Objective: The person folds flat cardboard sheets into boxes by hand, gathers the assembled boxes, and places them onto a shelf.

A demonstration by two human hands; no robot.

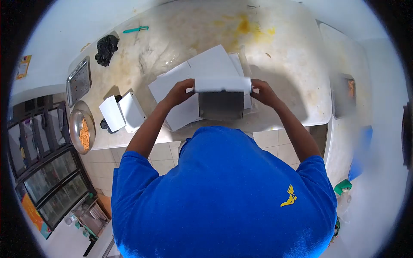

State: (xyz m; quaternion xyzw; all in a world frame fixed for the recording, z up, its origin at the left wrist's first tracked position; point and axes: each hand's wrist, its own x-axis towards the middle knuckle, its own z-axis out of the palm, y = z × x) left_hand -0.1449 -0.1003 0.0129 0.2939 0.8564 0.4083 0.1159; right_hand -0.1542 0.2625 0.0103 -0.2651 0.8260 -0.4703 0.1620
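Observation:
Between my two hands, a white cardboard box [223, 84] is held up at the table's near edge, its shaded grey side toward me. My left hand [183, 92] has its fingers closed on the box's left edge. On the opposite edge, my right hand [264, 93] grips with thumb and fingers. Beneath the box lie several flat white cardboard sheets [208, 62], fanned out over clear plastic [170, 60]. Another white box [131, 112], folded into shape with its lid raised, stands to the left of my left hand.
On the left are a metal bowl [75, 122] of orange strips, a metal tray [79, 84] and a black plastic bag [106, 50]. A teal-handled tool [136, 29] lies at the far left. Another tray [338, 96] sits right. Yellow stains mark the tabletop [292, 56].

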